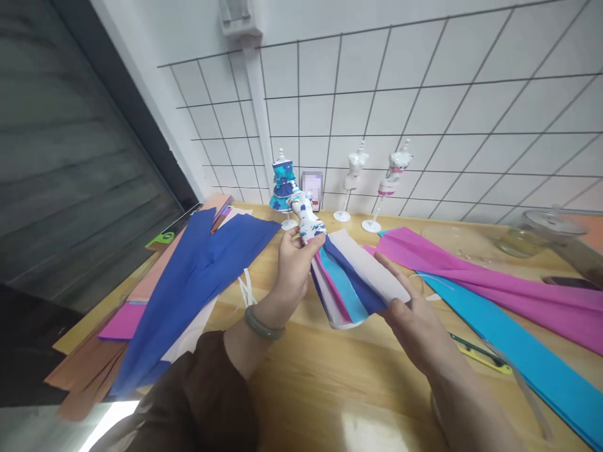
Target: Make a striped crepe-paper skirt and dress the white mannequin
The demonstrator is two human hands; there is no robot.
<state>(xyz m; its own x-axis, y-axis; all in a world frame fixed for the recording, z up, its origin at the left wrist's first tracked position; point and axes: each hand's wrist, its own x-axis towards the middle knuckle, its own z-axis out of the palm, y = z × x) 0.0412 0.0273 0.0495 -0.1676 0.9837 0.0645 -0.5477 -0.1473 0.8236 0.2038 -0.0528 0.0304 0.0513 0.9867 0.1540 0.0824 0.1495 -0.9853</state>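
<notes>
My left hand is closed around the lower waist of a small white dress form with blue and pink patches, held tilted above the table. From its waist fans a skirt of crepe-paper strips in blue, light blue, magenta and pale pink. A pale pink paper strip at the skirt's right side has its lower end between the thumb and fingers of my right hand, whose index finger extends along the edge. Part of the form's white round base shows beneath the strips.
Behind stand a dress form in a blue dress, two white dress forms and a phone-like screen. Blue paper lies left; magenta paper, light blue paper and a yellow-green cutter lie right. A glass jar stands far right.
</notes>
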